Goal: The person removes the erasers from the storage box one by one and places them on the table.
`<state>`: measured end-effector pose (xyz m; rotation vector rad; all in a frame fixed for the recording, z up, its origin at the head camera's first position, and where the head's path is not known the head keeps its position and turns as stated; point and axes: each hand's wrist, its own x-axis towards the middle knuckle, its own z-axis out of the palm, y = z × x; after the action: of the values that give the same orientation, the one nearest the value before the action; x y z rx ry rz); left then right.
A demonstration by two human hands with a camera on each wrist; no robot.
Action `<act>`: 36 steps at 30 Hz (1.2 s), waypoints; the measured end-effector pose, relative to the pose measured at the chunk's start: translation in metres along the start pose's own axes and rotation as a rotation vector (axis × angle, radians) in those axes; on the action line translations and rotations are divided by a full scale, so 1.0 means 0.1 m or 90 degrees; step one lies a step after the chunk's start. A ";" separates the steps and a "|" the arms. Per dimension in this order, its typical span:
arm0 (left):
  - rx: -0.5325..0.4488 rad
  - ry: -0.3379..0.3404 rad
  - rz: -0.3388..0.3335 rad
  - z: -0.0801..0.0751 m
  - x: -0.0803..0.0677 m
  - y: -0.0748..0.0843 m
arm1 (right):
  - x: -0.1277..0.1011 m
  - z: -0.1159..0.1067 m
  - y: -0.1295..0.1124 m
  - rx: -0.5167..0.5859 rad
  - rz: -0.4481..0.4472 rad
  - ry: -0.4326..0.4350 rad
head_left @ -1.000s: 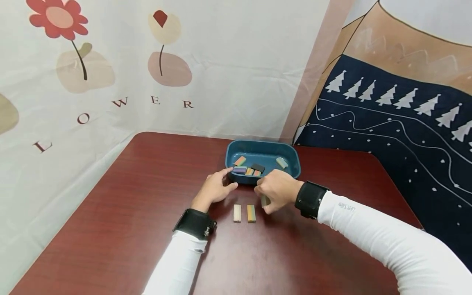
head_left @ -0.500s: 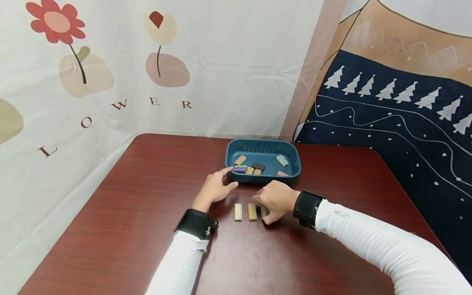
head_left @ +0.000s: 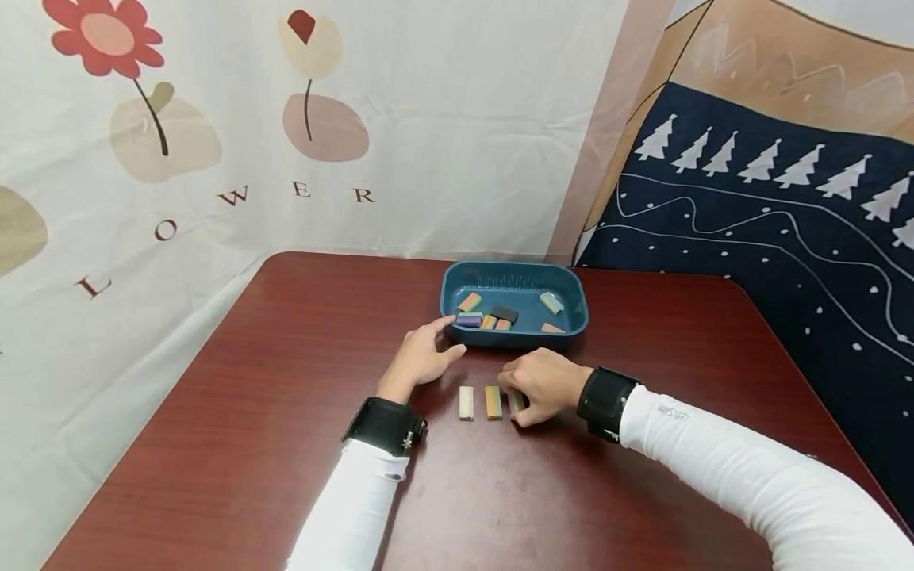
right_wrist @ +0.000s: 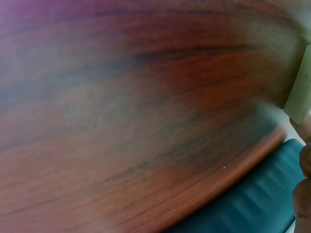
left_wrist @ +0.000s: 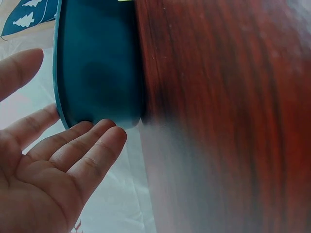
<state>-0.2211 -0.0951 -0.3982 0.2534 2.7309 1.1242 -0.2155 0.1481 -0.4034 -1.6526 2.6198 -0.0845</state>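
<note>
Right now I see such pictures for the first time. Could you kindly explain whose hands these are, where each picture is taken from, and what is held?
There is no robot: you see a person's bare left hand and right hand. The wide picture comes from a camera worn on the head, looking forward and down; the two close ones come from cameras worn on each wrist. On the reddish-brown table stands a blue tray with several small coloured blocks inside. In front of it lie a cream block and a yellow-and-green block. The right hand has a third block in its grip, beside those two. The left hand holds nothing; it is at the tray's left end.
</note>
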 end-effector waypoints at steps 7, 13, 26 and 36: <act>0.008 0.004 0.001 0.00 -0.01 -0.01 | -0.06 -0.05 0.02 0.033 -0.002 0.046; 0.001 0.010 0.002 0.02 -0.03 0.00 | -0.05 -0.19 0.06 0.085 -0.003 0.062; 0.003 0.001 0.003 0.02 -0.04 0.03 | 0.07 -0.56 0.22 0.077 0.054 0.123; -0.003 0.002 -0.005 0.02 -0.06 0.03 | 0.28 -0.64 0.56 -0.090 0.086 0.228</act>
<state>-0.2146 -0.0925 -0.3968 0.2398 2.7300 1.1298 -0.2827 0.1482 -0.3439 -1.6283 3.0602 -0.2142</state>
